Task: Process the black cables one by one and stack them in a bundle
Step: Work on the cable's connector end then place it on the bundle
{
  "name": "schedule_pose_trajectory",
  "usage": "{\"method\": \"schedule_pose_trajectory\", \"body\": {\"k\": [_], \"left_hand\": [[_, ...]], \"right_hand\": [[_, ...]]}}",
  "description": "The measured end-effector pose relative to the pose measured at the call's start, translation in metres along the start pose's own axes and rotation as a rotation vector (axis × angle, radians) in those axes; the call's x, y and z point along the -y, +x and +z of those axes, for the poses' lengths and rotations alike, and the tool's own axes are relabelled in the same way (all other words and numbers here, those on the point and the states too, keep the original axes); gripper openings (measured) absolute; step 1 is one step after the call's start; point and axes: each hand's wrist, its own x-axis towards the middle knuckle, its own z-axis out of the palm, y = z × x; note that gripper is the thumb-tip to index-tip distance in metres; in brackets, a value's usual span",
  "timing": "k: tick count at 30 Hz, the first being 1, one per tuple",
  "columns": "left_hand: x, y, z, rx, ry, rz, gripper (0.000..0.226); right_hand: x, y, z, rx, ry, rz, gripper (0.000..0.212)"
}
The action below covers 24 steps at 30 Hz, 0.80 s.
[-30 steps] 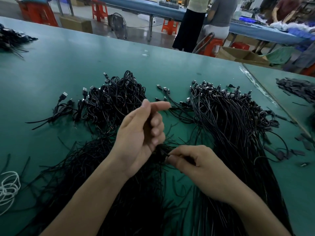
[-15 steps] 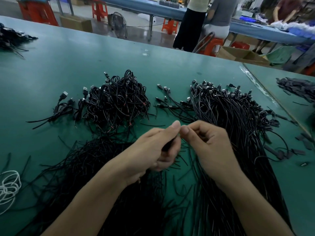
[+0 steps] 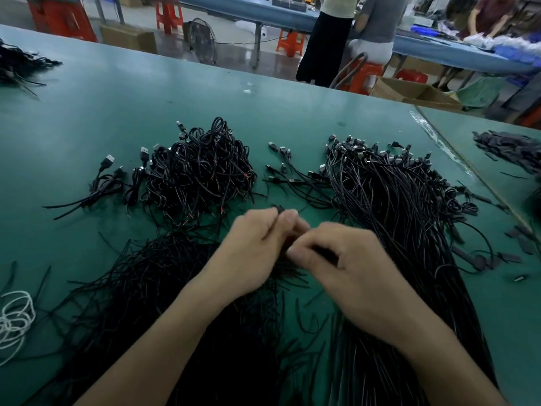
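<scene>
Left hand [image 3: 251,250] and right hand [image 3: 351,268] both pinched one black cable [image 3: 279,207] — blurred — just in front of the tangled pile [image 3: 199,171].

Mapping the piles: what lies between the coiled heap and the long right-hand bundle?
Head view: a few loose cables with USB plugs, lying on the green table.

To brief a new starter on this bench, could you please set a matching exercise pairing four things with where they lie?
Things:
1 coiled cable heap
2 straight cable bundle
3 white cord
4 open cardboard box

Places:
a near the table left edge
b beyond the table's far edge
c right of the right hand
d ahead of the left hand

Pairs: 1-d, 2-c, 3-a, 4-b
</scene>
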Motion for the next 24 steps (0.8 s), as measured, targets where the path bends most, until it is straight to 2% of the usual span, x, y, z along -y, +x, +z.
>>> {"method": "schedule_pose_trajectory", "body": {"k": [2,5,9,11,13,16,19,21,23,24], "left_hand": [[-0.005,-0.003,0.002,0.135,-0.048,-0.124,0.054],[-0.013,-0.006,-0.002,0.267,-0.193,-0.277,0.067],[-0.019,-0.005,-0.015,0.398,-0.762,-0.345,0.054],[-0.021,-0.002,-0.019,0.393,-1.082,-0.3,0.052],[-0.022,0.001,-0.019,0.27,-1.26,-0.257,0.049],[-0.017,0.005,-0.011,-0.004,-1.12,-0.144,0.041],[-0.004,0.005,-0.002,-0.082,-0.656,0.01,0.03],[0.002,0.003,-0.001,-0.071,-0.292,0.025,0.028],[0.001,0.0,0.0,0.069,-0.041,-0.005,0.033],[-0.001,-0.002,0.001,0.147,0.01,-0.032,0.04]], "right_hand": [[-0.003,0.004,-0.005,-0.112,0.085,0.0,0.007],[-0.004,0.01,-0.005,-0.164,0.336,0.0,0.008],[-0.003,0.007,0.008,-0.214,0.397,0.115,0.023],[-0.003,0.003,0.018,-0.149,0.338,0.179,0.023],[-0.001,-0.001,0.025,-0.03,0.261,0.204,0.027],[0.006,-0.005,0.027,0.158,0.13,0.146,0.022],[0.009,-0.007,0.022,0.25,-0.004,0.057,0.017],[0.008,-0.007,0.014,0.222,-0.041,-0.004,0.018],[0.004,-0.006,0.004,0.104,-0.049,-0.068,0.017],[0.002,-0.005,-0.001,0.032,-0.032,-0.085,0.014]]}}
